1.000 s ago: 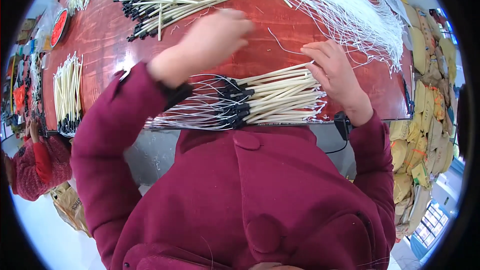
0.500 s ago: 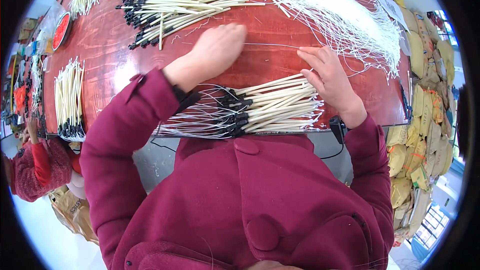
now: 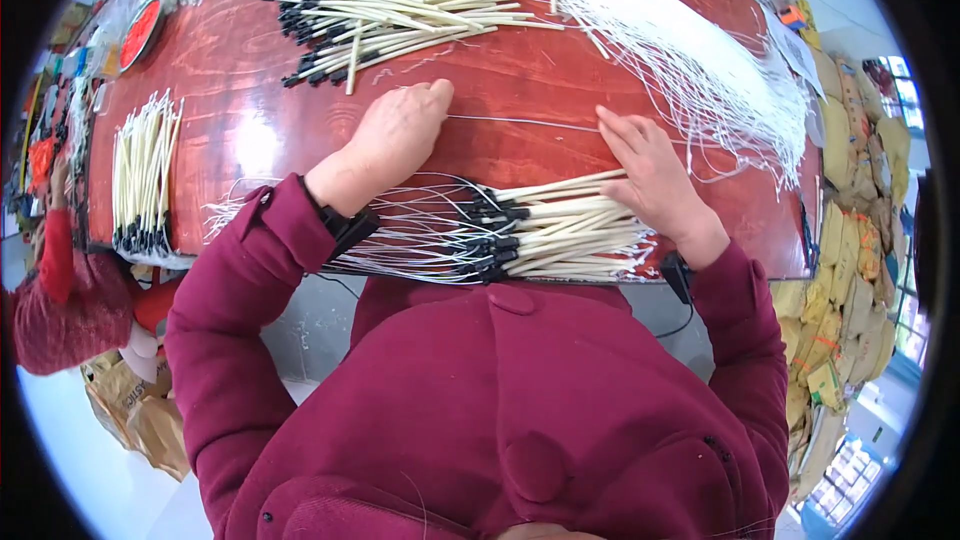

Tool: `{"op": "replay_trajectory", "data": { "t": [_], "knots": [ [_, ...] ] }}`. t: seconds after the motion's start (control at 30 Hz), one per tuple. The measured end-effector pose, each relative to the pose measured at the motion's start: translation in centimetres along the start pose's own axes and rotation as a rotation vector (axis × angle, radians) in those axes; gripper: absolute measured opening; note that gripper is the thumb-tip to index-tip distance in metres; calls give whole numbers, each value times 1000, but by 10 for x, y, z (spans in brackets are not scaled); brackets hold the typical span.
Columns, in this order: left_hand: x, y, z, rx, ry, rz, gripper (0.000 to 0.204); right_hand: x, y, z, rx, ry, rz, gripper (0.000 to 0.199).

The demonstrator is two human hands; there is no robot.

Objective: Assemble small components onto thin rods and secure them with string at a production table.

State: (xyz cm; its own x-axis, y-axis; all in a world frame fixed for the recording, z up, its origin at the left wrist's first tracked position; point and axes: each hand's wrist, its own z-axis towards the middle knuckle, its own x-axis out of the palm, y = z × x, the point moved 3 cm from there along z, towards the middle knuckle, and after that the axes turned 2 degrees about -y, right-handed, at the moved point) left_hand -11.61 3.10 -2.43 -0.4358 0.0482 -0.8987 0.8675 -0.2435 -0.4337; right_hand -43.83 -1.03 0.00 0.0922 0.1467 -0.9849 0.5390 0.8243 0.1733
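My left hand (image 3: 393, 136) is closed in a pinch around one end of a thin white wire (image 3: 520, 121), above the middle of the red table. The wire runs almost straight across to my right hand (image 3: 652, 172), whose fingers are bent together over it. Past that hand, more of it shows toward the right. Just below both hands, along the near edge, lies a row of cream tubes (image 3: 575, 227) with black connectors (image 3: 490, 240). White wires (image 3: 415, 225) trail leftward from those connectors, partly under my left wrist.
Across the table (image 3: 300, 120), a large pile of cream tubes (image 3: 430, 0) with black ends lies at the back. Loose white wires (image 3: 690, 50) spread at the back right. A tube bundle (image 3: 146, 175) and a red-filled bowl (image 3: 140, 33) are at left. Another person (image 3: 75, 300) works there.
My left hand has moved left and nearer to me, and a longer stretch of wire shows between my hands. My right hand has shifted little. The whole view has turned slightly.
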Motion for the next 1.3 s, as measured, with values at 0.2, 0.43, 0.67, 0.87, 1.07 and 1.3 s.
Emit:
{"op": "replay_trajectory", "data": {
  "t": [0.2, 0.43, 0.67, 0.87, 1.07, 1.3],
  "knots": [
    [-8, 10, -1, -138, 12, -122, 12, -9, 7, -2, -3, 53, -17, 94],
    [-19, 7, -1, -162, 57, 17, 19, -12, 5, 1, -4, 78, 31, 93],
    [-71, 26, 59, 127, -286, 226, 16, -12, 6, 0, 7, 75, 67, 88],
    [-52, 43, 126, 356, -294, 418, 13, -8, 8, 1, -3, 60, 52, 87],
    [-32, 43, 161, 354, -167, 506, 13, -9, 7, 4, 11, 30, 57, 85],
    [-32, 35, 165, 365, -218, 495, 14, -8, 10, 3, 20, -19, 64, 81]
  ]
}}
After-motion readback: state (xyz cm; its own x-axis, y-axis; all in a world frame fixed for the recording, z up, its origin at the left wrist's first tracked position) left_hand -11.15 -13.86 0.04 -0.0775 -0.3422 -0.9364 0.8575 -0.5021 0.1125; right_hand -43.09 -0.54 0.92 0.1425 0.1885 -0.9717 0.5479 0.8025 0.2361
